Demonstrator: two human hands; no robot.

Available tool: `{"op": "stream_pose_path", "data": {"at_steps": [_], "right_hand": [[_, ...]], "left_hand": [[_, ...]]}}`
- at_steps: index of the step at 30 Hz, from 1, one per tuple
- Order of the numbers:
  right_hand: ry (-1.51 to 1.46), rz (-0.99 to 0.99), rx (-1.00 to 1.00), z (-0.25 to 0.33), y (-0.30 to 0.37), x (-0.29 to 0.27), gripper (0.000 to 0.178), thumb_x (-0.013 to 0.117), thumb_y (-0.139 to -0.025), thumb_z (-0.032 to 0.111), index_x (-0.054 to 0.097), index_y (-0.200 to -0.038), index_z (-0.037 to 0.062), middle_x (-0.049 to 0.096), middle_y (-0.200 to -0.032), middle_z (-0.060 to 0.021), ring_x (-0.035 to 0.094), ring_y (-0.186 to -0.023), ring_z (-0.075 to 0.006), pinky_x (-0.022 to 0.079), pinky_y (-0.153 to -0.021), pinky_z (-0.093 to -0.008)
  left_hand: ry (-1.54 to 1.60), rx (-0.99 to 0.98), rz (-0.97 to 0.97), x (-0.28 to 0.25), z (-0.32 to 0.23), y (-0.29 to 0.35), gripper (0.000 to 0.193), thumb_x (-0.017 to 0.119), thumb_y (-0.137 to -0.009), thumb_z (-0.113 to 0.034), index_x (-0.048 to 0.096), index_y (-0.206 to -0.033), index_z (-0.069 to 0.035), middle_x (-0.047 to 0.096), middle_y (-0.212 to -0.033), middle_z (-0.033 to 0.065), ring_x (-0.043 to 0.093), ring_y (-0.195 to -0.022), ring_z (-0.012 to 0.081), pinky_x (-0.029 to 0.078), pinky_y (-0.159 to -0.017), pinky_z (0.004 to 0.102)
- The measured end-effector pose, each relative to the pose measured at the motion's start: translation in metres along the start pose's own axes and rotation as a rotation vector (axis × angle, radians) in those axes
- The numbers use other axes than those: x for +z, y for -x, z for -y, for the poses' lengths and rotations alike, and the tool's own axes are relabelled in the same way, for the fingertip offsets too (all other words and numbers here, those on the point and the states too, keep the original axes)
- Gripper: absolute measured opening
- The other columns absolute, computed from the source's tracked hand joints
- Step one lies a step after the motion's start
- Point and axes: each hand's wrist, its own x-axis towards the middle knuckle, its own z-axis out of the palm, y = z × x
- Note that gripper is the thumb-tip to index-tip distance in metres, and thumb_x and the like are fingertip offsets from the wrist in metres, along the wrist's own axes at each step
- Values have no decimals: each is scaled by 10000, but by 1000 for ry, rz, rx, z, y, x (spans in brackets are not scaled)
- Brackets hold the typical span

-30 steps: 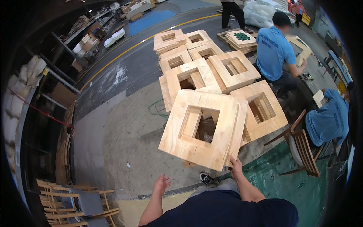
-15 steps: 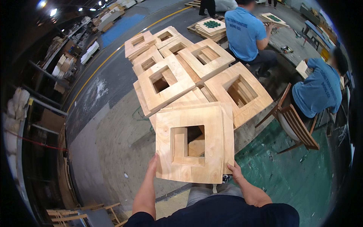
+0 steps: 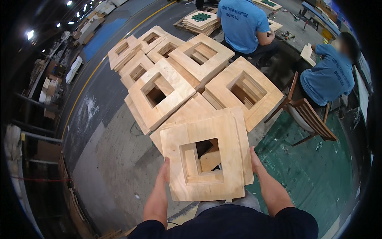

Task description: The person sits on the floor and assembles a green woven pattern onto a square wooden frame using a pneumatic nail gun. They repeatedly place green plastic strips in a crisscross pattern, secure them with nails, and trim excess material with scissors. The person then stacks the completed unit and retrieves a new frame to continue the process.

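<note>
In front of my body is a small stack of square, pale wooden panels [image 3: 232, 167], each with a square cut-out in the middle. The panels sit unevenly, some jutting out at the right side. My left hand [image 3: 164, 170] presses on the stack's left edge, its fingertips partly hidden by the wood. At the opposite edge, my right hand [image 3: 256, 159] bears against the panels' right side, with most of its fingers out of sight. The far edge of the held stack overlaps a leaning panel [image 3: 181, 119] of the pile beyond.
Ahead stand several stacks of similar cut-out panels [image 3: 179, 85]. A slatted wooden chair [image 3: 312, 119] is at the right. Two people in blue shirts [image 3: 244, 26] sit by a grey worktable [image 3: 294, 46]. Panels with a green pattern [image 3: 201, 17] are piled behind. Loaded shelves [image 3: 39, 119] line the left.
My right hand has shifted up along the right edge of the panels. The held stack has turned slightly and come a little nearer to my body. The view has swung somewhat to the right.
</note>
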Motion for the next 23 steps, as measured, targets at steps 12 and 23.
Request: {"op": "stream_pose_path", "data": {"at_steps": [12,23], "right_hand": [[-251,-57,-61,7,-9,-9,845,332,-978,744,489,-1495,94,635,-1377,-77,643,-1177,-216,513,-1015,-362],[-284,209,-15,45,-12,12,839,235,-1004,721,400,-1552,107,579,-1448,-122,546,-1348,-260,420,-1144,-387]], "left_hand": [[-264,285,-106,65,9,-42,782,502,-1039,-538,249,-1581,-36,407,-1561,127,417,-1416,263,337,-1172,398],[-84,133,41,30,-4,-34,795,405,-1033,-625,233,-1609,-104,324,-1639,92,360,-1472,286,292,-1207,407]]}}
